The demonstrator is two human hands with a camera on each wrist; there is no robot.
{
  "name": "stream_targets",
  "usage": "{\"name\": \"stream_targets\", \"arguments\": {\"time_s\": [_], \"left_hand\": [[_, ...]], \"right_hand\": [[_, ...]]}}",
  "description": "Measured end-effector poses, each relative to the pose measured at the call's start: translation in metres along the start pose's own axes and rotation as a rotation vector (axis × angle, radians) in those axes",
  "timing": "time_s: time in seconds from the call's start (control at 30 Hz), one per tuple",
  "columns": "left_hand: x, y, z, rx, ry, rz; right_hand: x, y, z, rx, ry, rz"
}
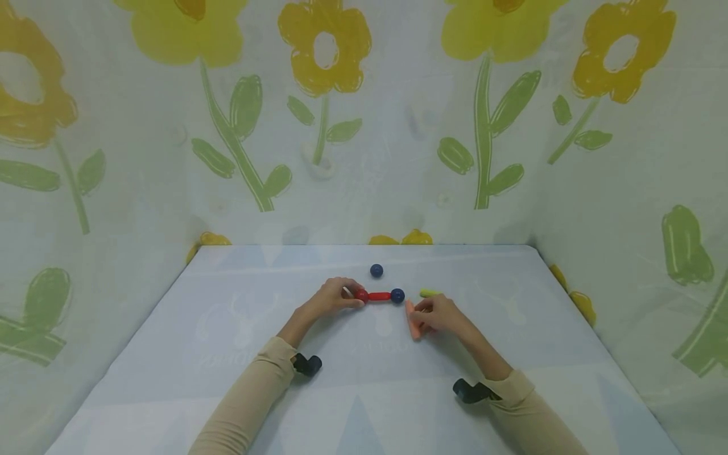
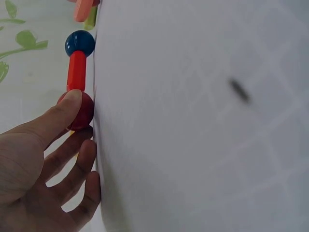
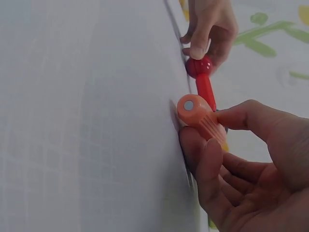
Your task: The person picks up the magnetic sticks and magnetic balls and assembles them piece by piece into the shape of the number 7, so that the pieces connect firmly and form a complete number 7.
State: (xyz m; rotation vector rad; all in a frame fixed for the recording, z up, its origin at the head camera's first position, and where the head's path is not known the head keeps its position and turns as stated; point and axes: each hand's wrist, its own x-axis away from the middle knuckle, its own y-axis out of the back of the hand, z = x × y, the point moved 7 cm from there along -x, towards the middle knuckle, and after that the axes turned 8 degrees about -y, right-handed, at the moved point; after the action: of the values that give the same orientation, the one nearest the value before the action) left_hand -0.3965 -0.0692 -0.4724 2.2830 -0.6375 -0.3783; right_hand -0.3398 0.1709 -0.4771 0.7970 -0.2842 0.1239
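My left hand (image 1: 332, 296) pinches a red ball (image 1: 362, 295) between thumb and fingers. A red rod (image 1: 379, 296) runs from that ball to a dark blue ball (image 1: 397, 296), the three in one straight line. In the left wrist view the thumb lies across the red ball (image 2: 83, 110), and the other fingers spread below it. To the right, my right hand (image 1: 442, 314) grips a salmon-orange rod (image 1: 414, 325) near the blue ball. The right wrist view shows a round silver disc (image 3: 189, 105) in the end of this grooved rod.
A second dark blue ball (image 1: 376, 270) lies farther back on the white table (image 1: 352, 373). Just behind my right hand is a yellow-green rod (image 1: 428, 293), partly hidden by it. Flower-patterned sheets (image 1: 375, 189) stand around the table's back and sides.
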Motion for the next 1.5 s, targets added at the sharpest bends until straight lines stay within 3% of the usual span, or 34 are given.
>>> {"name": "stream_targets", "arguments": {"time_s": [0.5,0.73,1.5], "left_hand": [[0.0,0.001,0.0,-0.007,0.002,0.0],[0.0,0.0,0.002,-0.008,-0.016,0.0],[-0.001,-0.001,0.002,-0.015,0.024,-0.005]], "right_hand": [[0.003,-0.013,0.006,-0.105,-0.023,0.081],[0.002,-0.018,0.008,-0.128,-0.046,0.077],[-0.003,-0.027,0.007,-0.253,-0.104,0.119]]}}
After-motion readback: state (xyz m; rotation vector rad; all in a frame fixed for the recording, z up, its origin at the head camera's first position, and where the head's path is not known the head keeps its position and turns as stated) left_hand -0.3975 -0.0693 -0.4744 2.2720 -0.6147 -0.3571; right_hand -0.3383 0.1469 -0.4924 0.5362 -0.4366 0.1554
